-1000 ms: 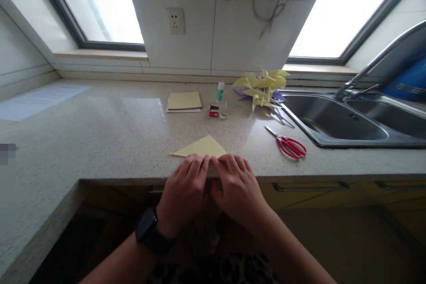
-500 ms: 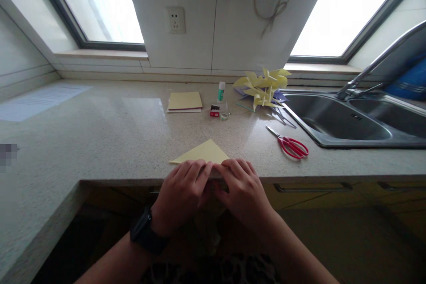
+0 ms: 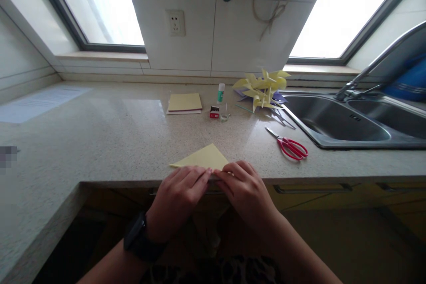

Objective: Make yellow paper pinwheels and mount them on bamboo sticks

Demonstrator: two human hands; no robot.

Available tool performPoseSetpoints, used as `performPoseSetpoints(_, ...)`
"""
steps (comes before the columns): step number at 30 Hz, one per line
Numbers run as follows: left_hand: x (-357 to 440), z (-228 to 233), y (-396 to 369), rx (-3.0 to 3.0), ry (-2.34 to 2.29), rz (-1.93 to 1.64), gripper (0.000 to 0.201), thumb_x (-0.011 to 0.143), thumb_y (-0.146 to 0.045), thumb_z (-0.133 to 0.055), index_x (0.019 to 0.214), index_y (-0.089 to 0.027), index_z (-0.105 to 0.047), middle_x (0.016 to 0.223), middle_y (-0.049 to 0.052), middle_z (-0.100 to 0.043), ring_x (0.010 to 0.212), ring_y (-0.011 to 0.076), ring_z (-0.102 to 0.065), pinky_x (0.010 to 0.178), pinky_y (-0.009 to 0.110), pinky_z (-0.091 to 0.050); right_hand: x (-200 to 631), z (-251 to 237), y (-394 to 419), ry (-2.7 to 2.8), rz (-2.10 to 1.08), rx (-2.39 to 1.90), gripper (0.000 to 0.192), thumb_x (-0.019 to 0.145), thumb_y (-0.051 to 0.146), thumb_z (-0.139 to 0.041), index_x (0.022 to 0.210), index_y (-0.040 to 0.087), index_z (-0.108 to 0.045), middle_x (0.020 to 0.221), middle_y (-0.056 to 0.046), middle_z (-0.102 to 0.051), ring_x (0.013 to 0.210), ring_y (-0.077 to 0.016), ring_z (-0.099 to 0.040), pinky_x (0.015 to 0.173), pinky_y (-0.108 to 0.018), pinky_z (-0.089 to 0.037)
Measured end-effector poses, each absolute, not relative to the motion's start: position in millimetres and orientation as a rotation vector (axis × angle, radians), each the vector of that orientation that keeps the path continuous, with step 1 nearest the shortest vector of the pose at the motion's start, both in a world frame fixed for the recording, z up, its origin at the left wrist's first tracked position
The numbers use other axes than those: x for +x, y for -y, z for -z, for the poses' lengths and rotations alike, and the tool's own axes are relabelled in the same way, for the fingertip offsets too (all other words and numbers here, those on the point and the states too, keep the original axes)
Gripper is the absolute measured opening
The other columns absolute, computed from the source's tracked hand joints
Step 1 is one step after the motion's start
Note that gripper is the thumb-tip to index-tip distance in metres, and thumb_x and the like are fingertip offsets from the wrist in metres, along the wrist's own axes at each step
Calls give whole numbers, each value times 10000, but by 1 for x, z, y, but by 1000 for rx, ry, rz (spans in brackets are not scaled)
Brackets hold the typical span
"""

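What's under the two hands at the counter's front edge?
The near edge of a folded yellow paper, pressed by the left hand and right hand. The covered edge cannot be seen.

Both hands have slid back toward the person over the last second — the left hand (image 3: 178, 195) and right hand (image 3: 244, 191) now sit at the tabletop (image 3: 109, 142) edge, fingertips on the near edge of the folded yellow paper (image 3: 203, 158), more of which shows.
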State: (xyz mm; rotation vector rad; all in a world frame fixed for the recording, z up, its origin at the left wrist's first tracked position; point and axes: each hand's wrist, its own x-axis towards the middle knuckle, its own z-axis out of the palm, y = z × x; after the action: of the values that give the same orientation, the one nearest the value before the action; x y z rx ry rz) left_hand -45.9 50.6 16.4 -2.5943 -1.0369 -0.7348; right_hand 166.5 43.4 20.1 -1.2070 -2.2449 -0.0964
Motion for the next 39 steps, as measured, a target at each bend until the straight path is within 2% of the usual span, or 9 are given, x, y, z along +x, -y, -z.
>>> performPoseSetpoints(5,-42,-9,-53,-2568,1030,795,339,954,-154,-599,1282,-80,-642,1219,135,-717,1122,274,-671,981,462,-586,163,-15,-38,2236,240,-1341,345,900,233,-685,1243,213,-669,1073,-52,-696,998,-255,-569,903,-429,-450)
performPoseSetpoints(11,-35,-4,-56,-2549,1098,765,430,949,-241,-594,1331,-45,-616,1316,187,-669,1214,321,-637,1046,484,-550,154,-12,-35,2217,310,-1442,459,892,263,-635,1334,145,-595,1200,-98,-678,1104,-284,-557,979,-449,-392)
performPoseSetpoints(18,-25,1,-54,-2509,1184,637,573,914,-241,-560,1420,24,-514,1478,281,-507,1370,376,-514,1128,531,-461,153,-14,-36,2233,315,-1515,565,854,311,-667,1377,127,-560,1261,-104,-644,1131,-285,-530,999,-443,-381)
performPoseSetpoints(24,-24,-3,-57,-2558,1195,589,605,893,-253,-559,1429,24,-505,1481,287,-497,1384,374,-499,1150,532,-431,154,-18,-35,2276,233,-1542,675,847,340,-674,1464,144,-479,1347,-125,-589,1191,-314,-502,1033,-484,-382)
performPoseSetpoints(31,-25,-10,-67,-2653,1188,518,695,855,-332,-594,1425,53,-491,1502,300,-460,1424,377,-443,1188,517,-378,146,-10,-29,2230,229,-1457,531,901,159,-547,1428,114,-494,1334,-130,-606,1232,-277,-510,1097,-453,-371)
performPoseSetpoints(39,-23,-23,-75,-2739,1211,399,747,825,-326,-579,1453,58,-455,1521,298,-434,1437,369,-425,1198,496,-359,150,-26,-39,2295,117,-1525,565,842,198,-564,1399,108,-529,1303,-135,-616,1189,-305,-537,1059,-466,-429)
